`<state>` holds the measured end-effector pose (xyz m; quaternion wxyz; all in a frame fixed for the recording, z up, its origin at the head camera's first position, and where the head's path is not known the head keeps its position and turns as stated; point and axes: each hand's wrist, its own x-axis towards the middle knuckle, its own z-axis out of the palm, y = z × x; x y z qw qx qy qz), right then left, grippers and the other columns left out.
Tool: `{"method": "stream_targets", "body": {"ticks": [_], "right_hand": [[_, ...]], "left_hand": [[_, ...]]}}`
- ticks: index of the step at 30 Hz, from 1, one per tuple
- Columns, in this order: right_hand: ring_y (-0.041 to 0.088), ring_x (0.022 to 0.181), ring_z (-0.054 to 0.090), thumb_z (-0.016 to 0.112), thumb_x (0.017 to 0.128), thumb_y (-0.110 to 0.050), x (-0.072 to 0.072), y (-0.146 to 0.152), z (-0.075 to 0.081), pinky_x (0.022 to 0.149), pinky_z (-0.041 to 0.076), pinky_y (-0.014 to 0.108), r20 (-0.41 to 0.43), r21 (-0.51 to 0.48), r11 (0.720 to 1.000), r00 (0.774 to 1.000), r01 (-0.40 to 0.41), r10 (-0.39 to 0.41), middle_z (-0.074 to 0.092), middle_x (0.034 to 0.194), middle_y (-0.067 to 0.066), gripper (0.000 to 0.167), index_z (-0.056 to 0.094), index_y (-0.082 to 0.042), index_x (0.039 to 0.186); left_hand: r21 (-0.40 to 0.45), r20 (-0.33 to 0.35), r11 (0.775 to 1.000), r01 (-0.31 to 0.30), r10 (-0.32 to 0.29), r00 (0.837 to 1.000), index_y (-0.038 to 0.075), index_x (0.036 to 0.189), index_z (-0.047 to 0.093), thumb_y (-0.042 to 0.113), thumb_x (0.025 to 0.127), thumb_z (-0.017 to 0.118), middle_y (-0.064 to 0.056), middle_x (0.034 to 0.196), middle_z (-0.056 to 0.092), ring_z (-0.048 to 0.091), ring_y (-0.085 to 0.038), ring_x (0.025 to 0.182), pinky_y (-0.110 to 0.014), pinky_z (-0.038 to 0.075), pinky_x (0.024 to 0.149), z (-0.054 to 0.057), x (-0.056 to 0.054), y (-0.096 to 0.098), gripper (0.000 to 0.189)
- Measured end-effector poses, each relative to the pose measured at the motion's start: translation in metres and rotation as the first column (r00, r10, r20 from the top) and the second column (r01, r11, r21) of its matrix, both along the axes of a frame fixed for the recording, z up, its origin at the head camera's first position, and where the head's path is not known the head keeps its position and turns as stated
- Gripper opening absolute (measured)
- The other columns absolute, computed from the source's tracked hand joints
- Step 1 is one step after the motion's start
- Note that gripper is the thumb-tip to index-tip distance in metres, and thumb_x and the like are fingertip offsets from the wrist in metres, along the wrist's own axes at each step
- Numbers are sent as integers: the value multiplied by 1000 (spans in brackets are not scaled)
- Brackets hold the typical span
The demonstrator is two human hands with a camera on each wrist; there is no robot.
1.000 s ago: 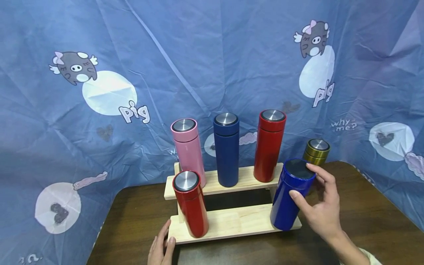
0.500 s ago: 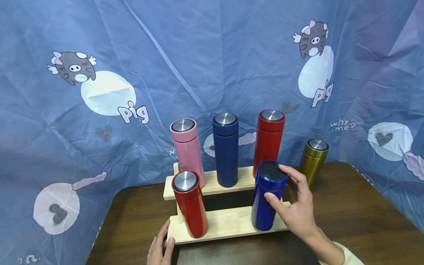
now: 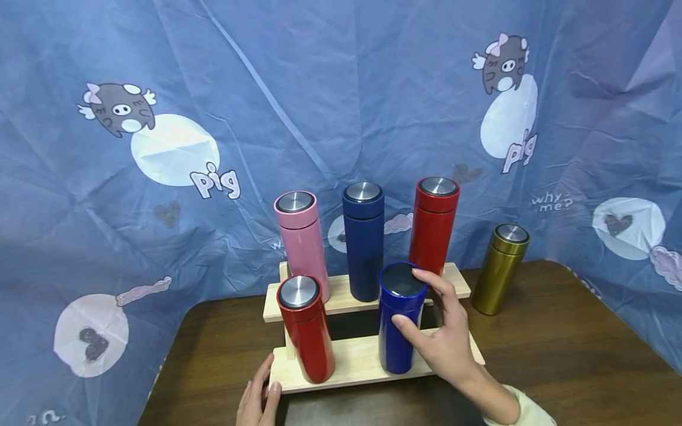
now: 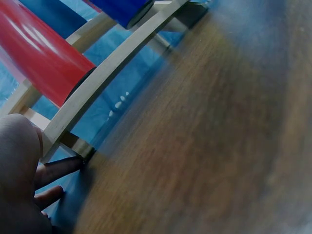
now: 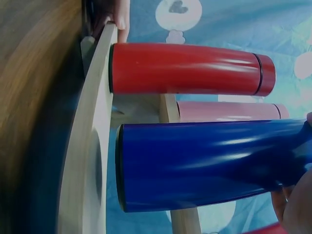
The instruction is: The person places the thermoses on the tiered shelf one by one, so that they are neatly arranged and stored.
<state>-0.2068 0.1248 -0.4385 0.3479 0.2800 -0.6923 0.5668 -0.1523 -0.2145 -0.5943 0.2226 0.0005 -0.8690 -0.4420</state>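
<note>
My right hand [image 3: 446, 340] grips a shiny blue thermos bottle [image 3: 396, 349] near its dark-topped lid, thumb in front and fingers at the far side. In the right wrist view the blue bottle's base [image 5: 120, 168] shows a narrow gap from the lower shelf [image 5: 85, 170]. At the left end of the two-tier wooden rack [image 3: 358, 361], my left hand [image 3: 258, 395] holds the lower shelf's corner, and some fingers [image 4: 58, 168] reach beside the rack's foot. A red thermos bottle [image 3: 309, 343] stands upright on the lower shelf, left of the blue one.
On the upper shelf stand a pink bottle [image 3: 303, 245], a dark blue bottle [image 3: 364, 254] and a second red bottle [image 3: 434, 231]. A gold bottle [image 3: 495, 278] stands on the brown table [image 3: 565, 343] right of the rack. Behind hangs a blue printed cloth [image 3: 319, 89].
My right hand has carried the blue bottle leftward from the lower shelf's right end towards its middle, uncovering the gold bottle. The left hand has stayed at the rack's corner.
</note>
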Motion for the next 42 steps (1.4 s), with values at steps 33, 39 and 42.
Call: {"method": "stream_targets", "body": {"ticks": [33, 39, 42], "right_hand": [[17, 115, 71, 90, 79, 8, -9, -29, -11, 96, 59, 28, 10, 63, 998, 1000, 17, -18, 70, 139, 19, 81, 56, -2, 151], [17, 114, 73, 91, 80, 5, -12, -25, -10, 93, 62, 29, 34, 89, 996, 999, 6, -9, 69, 144, 14, 84, 54, -7, 154], [18, 114, 73, 92, 79, 5, -12, -24, -12, 93, 62, 29, 37, 98, 995, 999, 4, -8, 68, 146, 16, 86, 54, -6, 155]], "left_hand": [[-14, 6, 1000, 10, -10, 1000, 5, 155, 58, 14, 111, 61, -25, 138, 74, 78, -12, 109, -33, 26, 126, -2, 1, 0, 45], [-22, -3, 1000, 1, -1, 1000, 7, 155, 58, 15, 111, 60, -24, 138, 74, 78, -15, 111, -30, 25, 126, -4, 1, 0, 45], [-18, -7, 1000, -10, 10, 1000, 10, 156, 58, 16, 111, 62, -23, 137, 75, 78, -13, 110, -30, 25, 126, -9, -1, -2, 45]]}}
